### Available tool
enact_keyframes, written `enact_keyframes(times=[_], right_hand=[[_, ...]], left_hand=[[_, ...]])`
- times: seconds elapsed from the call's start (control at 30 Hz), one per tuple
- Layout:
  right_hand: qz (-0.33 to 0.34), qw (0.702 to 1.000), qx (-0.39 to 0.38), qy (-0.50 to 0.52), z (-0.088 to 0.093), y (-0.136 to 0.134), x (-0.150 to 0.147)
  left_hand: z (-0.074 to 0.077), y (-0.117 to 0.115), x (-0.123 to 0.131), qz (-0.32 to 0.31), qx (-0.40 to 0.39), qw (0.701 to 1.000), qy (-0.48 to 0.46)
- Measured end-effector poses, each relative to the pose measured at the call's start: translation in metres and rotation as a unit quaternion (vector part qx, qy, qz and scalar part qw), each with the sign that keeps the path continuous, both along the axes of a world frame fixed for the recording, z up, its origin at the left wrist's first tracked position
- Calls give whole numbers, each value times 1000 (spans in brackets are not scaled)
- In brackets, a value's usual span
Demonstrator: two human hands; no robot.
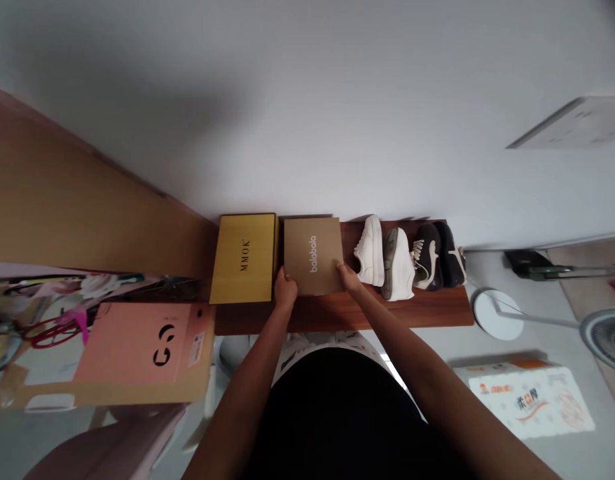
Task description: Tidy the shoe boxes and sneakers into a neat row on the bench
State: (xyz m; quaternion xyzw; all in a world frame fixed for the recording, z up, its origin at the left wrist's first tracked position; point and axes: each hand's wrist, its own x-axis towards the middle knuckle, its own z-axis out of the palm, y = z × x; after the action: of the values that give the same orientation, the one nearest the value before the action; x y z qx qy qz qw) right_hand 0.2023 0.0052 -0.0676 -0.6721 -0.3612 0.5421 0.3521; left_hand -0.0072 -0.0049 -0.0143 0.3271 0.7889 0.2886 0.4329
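A brown shoebox (324, 257) marked "balabala" sits on a dark wooden shelf (417, 310). My left hand (286, 288) grips its near left corner, and my right hand (348, 277) holds its near right side with the thumb on the lid. Just left of it lies a yellow shoebox (232, 260) marked "MMOK". To the right stand white sneakers (371, 252), one leaning with its sole turned sideways, and beyond them a pair of dark shoes (427, 257) with pale trim.
On the left, a desk (137, 393) carries a pink box (137, 340), red scissors (52, 331) and clutter. A fan (604, 337) with a round base and a pack of tissue (534, 400) are on the floor at right. A white wall (337, 120) backs the shelf.
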Motion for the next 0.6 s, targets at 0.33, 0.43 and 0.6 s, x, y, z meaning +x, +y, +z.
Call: enact_keyframes(times=[0.33,0.43,0.6], right_hand=[[-100,989,59,-96,53,-82,101],[-167,967,30,-189,46,-103,148],[-119,964,-18,-237,17,-115,189]], left_hand=[[43,-23,80,-173,114,967,-147],[26,-21,130,-218,45,952,-208],[-14,-8,180,-206,-32,974,-92]])
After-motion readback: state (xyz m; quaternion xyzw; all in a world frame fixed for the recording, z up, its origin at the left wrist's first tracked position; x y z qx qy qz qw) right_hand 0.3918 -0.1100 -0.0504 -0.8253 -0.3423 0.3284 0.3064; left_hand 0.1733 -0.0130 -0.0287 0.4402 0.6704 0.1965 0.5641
